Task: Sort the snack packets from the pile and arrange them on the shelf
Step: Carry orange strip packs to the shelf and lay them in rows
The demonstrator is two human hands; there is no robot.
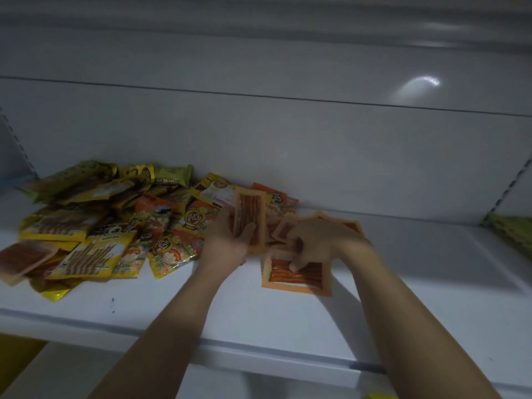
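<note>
A pile of yellow, green and orange snack packets (95, 223) covers the left part of the white shelf (259, 318). My left hand (227, 240) holds an orange packet of reddish sticks (250, 214) upright at the pile's right edge. My right hand (319, 243) rests on a small heap of like orange packets; its fingers press the front orange packet (299, 279), which lies flat on the shelf. More orange packets (345, 223) poke out behind that hand.
The shelf's white back panel (288, 145) rises behind the packets. A green packet (512, 231) lies at the far right beyond a slotted upright (509, 188). Another slotted upright (14, 142) stands at the left. Bare shelf (431, 254) lies right of my hands.
</note>
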